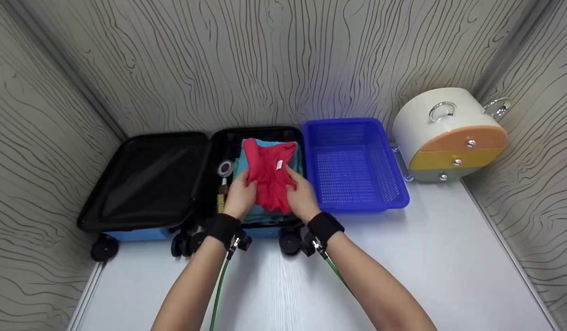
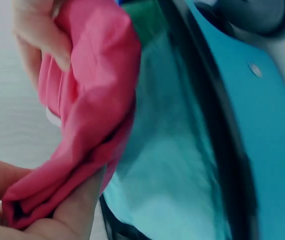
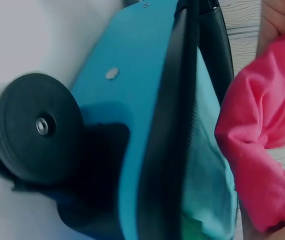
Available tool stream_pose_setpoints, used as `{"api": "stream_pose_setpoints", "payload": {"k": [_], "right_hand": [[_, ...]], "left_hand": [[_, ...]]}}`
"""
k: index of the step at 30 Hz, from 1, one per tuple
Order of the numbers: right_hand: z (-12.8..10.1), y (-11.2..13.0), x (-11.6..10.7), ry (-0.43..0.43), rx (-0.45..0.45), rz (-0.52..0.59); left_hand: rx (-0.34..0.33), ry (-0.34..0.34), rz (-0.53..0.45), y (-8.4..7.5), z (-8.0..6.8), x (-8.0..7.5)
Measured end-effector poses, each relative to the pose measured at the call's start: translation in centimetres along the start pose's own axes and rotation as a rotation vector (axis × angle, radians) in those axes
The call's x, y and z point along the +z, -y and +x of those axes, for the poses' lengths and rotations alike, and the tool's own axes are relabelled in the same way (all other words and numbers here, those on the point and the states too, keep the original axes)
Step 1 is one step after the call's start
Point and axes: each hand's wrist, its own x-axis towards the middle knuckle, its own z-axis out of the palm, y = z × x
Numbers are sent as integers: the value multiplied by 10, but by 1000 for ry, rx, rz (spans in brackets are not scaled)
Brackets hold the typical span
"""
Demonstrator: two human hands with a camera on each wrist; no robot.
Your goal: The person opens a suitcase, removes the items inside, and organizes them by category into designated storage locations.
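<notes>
A red garment (image 1: 269, 172) with a small white label lies bunched over teal clothing (image 1: 261, 212) in the right half of an open blue suitcase (image 1: 260, 231). My left hand (image 1: 240, 195) grips its left side and my right hand (image 1: 301, 195) grips its right side. In the left wrist view, fingers (image 2: 77, 205) pinch a fold of the red garment (image 2: 90, 115) above the teal cloth (image 2: 167, 170). The right wrist view shows the red garment (image 3: 260, 145) beside the suitcase's blue shell (image 3: 132, 100) and a black wheel (image 3: 35, 127).
The suitcase lid (image 1: 145, 179) lies open to the left. A roll of tape (image 1: 225, 168) and small items sit in the case beside the clothes. A blue perforated basket (image 1: 354, 165) stands right of the case, then a white drawer unit (image 1: 449, 133). Patterned walls enclose the white table (image 1: 426, 257).
</notes>
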Motion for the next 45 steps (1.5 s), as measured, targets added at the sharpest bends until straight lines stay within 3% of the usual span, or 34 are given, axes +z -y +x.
{"api": "stream_pose_setpoints", "payload": {"k": [6, 13, 19, 24, 30, 35, 41, 45], "right_hand": [[5, 5, -30, -72, -146, -17], [8, -2, -75, -187, -156, -94], [12, -22, -116, -238, -77, -168], [17, -44, -137, -233, 2, -203], [25, -61, -148, -199, 101, -131], [31, -68, -152, -176, 125, -120], [34, -77, -162, -54, 189, -147], [32, -79, -167, -58, 215, -163]], "left_hand": [[85, 124, -2, -26, 6, 29], [166, 241, -32, -47, 19, 84], [95, 311, -49, -50, 30, 138], [50, 359, -8, -43, 40, 168], [90, 355, 240, -37, 50, 184], [114, 361, 385, -33, 53, 184], [65, 487, 494, -28, 53, 180], [32, 536, 522, -28, 52, 178]]}}
